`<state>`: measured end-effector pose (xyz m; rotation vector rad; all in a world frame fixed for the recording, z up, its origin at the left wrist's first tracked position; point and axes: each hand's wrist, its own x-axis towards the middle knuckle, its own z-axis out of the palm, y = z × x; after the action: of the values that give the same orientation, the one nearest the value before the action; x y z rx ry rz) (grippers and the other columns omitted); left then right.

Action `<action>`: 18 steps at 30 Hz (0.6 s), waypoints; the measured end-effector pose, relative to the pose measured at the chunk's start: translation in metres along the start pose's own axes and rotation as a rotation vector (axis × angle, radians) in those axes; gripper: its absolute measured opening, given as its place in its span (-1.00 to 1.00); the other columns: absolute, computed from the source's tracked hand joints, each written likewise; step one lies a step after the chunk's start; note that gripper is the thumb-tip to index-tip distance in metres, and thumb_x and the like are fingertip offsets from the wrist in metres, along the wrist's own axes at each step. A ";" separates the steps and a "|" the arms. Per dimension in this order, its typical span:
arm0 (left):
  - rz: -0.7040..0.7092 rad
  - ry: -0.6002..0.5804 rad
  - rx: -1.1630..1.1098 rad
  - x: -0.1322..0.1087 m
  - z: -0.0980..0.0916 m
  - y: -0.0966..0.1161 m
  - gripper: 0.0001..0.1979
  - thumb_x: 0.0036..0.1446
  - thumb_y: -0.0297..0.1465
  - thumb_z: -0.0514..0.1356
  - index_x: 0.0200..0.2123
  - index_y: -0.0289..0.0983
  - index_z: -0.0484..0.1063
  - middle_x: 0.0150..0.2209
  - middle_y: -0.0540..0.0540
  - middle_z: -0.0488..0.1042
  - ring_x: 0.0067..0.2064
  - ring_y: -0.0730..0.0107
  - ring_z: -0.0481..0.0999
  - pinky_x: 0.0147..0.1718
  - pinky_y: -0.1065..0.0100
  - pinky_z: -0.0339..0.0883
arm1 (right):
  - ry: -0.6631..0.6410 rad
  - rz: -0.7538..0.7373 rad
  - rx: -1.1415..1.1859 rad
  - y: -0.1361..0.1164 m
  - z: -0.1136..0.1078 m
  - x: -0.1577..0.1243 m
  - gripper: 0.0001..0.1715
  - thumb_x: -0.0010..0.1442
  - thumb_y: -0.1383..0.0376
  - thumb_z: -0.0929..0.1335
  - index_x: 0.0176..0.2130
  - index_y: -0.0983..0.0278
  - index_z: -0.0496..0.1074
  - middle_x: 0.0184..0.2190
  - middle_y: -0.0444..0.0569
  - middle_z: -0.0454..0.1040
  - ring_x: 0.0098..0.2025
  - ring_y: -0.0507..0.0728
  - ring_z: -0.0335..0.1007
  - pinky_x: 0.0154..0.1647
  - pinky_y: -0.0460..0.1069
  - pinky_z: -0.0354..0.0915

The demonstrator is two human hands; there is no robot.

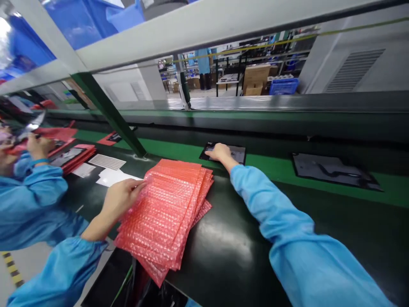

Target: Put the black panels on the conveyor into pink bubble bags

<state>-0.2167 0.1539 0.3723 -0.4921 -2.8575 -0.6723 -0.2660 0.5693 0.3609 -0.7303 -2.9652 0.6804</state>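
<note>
A fanned stack of red bubble-wrap bags (166, 204) lies on the dark work surface in front of me. My left hand (123, 196) is closed at the stack's upper left edge, pinching a bag between thumb and fingers. Farther forward, my right hand (220, 152) reaches to a dark flat panel (238, 153) on the green strip. Its fingers are bent over the panel's left part and grip it; some fingertips are hidden. To the right, a second dark panel (332, 170) lies on the same strip, apart from both hands.
White sheets (115, 177) and a label sheet (107, 162) lie left of the bags. A green post (110, 115) rises behind them. At left, a co-worker's hands (38, 147) are over red bags (78, 157). A pale beam (204, 25) crosses overhead, with blue bins (79, 21) above.
</note>
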 end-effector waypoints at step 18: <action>0.463 0.137 -0.721 0.235 -0.042 0.138 -0.70 0.14 -0.32 0.35 -0.15 -0.43 0.49 -0.33 -0.02 0.47 -0.29 0.47 0.39 -0.23 0.46 0.25 | -0.028 0.014 0.215 -0.008 -0.062 0.048 -0.31 0.03 0.02 0.66 -0.01 0.42 0.59 -0.11 0.20 0.61 -0.03 0.35 0.60 -0.05 0.06 0.54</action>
<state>-0.3841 0.3168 0.5196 -1.0974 -2.1694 -1.5417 -0.3053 0.6100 0.4158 -0.7304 -2.8515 0.9989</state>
